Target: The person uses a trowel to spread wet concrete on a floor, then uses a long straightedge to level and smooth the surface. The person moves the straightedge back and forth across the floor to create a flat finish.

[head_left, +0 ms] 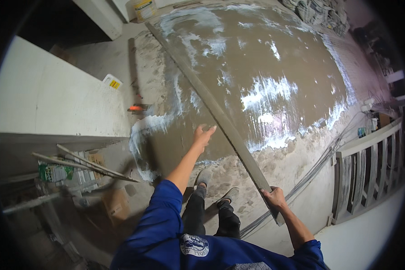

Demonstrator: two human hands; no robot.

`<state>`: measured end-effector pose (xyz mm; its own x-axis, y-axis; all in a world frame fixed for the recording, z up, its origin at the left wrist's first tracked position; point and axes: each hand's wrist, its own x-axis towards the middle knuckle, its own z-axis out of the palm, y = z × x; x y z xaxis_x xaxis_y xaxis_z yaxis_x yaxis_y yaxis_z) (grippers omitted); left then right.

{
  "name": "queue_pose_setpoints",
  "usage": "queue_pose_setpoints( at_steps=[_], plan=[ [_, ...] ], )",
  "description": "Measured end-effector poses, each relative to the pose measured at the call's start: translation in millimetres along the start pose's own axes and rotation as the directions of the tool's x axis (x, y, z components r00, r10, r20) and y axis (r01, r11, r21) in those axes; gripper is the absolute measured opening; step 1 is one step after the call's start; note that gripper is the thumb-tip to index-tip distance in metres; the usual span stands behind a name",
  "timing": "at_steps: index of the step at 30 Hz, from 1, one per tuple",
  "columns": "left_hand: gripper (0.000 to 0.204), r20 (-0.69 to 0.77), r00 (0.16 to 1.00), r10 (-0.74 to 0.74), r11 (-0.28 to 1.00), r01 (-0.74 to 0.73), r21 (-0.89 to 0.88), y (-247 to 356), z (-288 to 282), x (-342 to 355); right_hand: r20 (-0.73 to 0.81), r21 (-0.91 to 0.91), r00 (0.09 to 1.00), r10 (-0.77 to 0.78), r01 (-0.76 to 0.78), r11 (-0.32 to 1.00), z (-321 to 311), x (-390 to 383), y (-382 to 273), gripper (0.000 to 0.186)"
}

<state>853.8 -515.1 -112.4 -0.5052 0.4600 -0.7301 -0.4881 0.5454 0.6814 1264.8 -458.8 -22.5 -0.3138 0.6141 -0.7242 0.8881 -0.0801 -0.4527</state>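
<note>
Right hand, arm bent low, fingers wrapped tight around near end of long straightedge. Board runs diagonally away across wet screed floor. Left hand stretched forward, fingers spread, fingertips at the board's edge partway along. Far corner: white bucket, contents hidden.

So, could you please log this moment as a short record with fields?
Setting: wet grey screed floor, shiny in patches
Left hand: open, fingers spread, close to the long straightedge; contact unclear
Right hand: gripping the straightedge near its near end
Straightedge: lies diagonally across the screed
Feet: two shoes at the sandy edge
Right side: white railing
Left side: white wall
</note>
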Motion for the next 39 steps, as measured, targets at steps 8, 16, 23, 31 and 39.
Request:
queue_pose_setpoints(
  at_steps=[8,16,23,31,39],
  plan=[
    [0.106,0.183,0.946,-0.268,0.958,0.242,0.155,63,25,2,-0.193,-0.107,0.981,0.028,-0.05,0.993,1,-73,-12,0.061],
    [0.05,0.091,0.953,-0.288,0.957,0.283,0.07,-17,74,-23,-0.486,-0.283,0.872,-0.062,-0.09,0.955,26,-176,41,0.054],
    [0.046,0.212,0.953,-0.218,0.959,0.249,-0.135,-67,131,-49,-0.563,-0.284,0.822,-0.087,-0.094,0.954,33,-214,111,0.057],
    [0.04,0.333,0.925,-0.184,0.958,0.244,-0.149,-82,199,-69,-0.276,-0.308,0.959,0.065,-0.153,0.939,4,-265,171,0.073],
    [0.034,0.537,0.844,-0.012,0.959,0.162,-0.232,-81,247,-34,-0.474,-0.181,0.879,0.044,-0.146,0.973,28,-223,208,0.081]
  ],
)
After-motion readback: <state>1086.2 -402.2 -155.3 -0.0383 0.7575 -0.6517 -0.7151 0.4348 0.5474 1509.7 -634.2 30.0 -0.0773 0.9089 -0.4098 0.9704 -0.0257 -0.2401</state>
